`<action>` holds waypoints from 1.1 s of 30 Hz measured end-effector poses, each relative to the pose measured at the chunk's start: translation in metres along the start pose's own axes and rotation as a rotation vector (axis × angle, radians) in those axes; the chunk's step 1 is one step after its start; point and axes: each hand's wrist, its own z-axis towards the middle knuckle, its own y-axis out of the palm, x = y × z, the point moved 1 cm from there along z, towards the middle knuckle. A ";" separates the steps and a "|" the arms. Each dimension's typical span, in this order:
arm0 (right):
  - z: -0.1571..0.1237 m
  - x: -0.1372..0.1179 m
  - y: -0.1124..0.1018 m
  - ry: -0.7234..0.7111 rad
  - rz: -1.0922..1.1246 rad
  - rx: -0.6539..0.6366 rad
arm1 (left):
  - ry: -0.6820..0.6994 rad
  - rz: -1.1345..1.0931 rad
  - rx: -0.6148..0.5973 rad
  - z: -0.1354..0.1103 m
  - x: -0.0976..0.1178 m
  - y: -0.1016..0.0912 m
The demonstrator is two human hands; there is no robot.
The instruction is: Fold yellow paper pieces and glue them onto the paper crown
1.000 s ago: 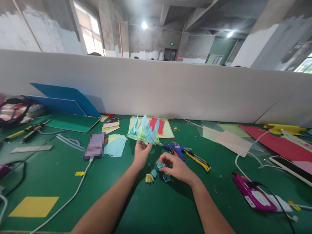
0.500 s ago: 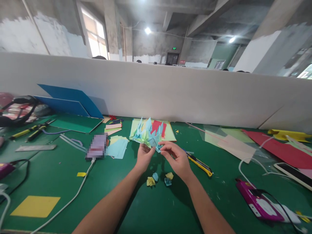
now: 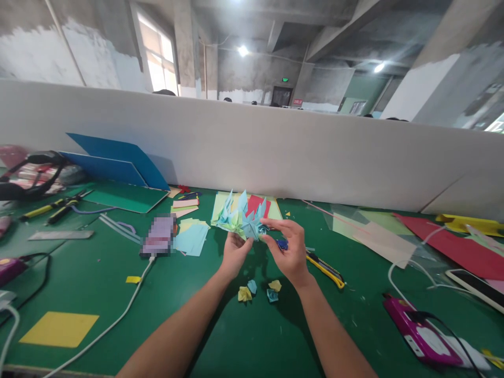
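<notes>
A light blue and pale green folded paper piece (image 3: 249, 227) with several upright pointed tips is held above the table. My left hand (image 3: 235, 254) is closed on its underside from the left, the thumb pressed at the bottom. At its right end sits a small darker blue folded paper bit (image 3: 262, 230). My right hand (image 3: 289, 249) has thumb and index finger curled around that bit; their exact contact is too small to make out. Below the hands lie a crumpled yellow paper piece (image 3: 244, 294) and a folded dark teal one (image 3: 272, 295).
A yellow utility knife (image 3: 326, 271) lies right of my right hand. Behind are stacked paper sheets (image 3: 218, 203); light blue sheets (image 3: 191, 239) lie left, beside a pixelated device with a white cable (image 3: 132, 304). A magenta device (image 3: 421, 331) is at front right. A white partition (image 3: 252, 147) closes the back.
My right hand has shifted slightly up and its fingers now arch around the right end of the paper piece. The left hand keeps its hold. The view has moved a little.
</notes>
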 end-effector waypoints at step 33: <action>0.017 0.017 0.006 -0.006 -0.299 -0.416 | -0.034 -0.131 -0.060 -0.002 0.004 0.002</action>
